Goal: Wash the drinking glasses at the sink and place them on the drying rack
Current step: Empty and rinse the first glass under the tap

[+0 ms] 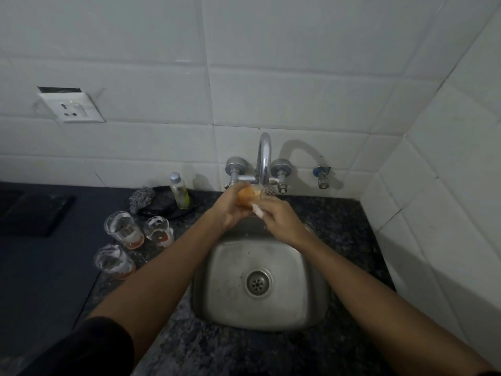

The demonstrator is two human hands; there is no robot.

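Hands (254, 213) grip glass (248, 196) under tap (264, 158) | glass blurred, mostly hidden

Large white tiles (271, 63) cover the back wall and meet a tiled side wall (447, 185) on the right. A loose white socket (71, 107) hangs left. The light is dim over the dark speckled bench (339, 210).

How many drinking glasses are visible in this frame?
4. Three soapy glasses stand on the counter left of the sink: far-left glass, far-right glass, near glass. A fourth glass is held in both hands under the tap, partly hidden.
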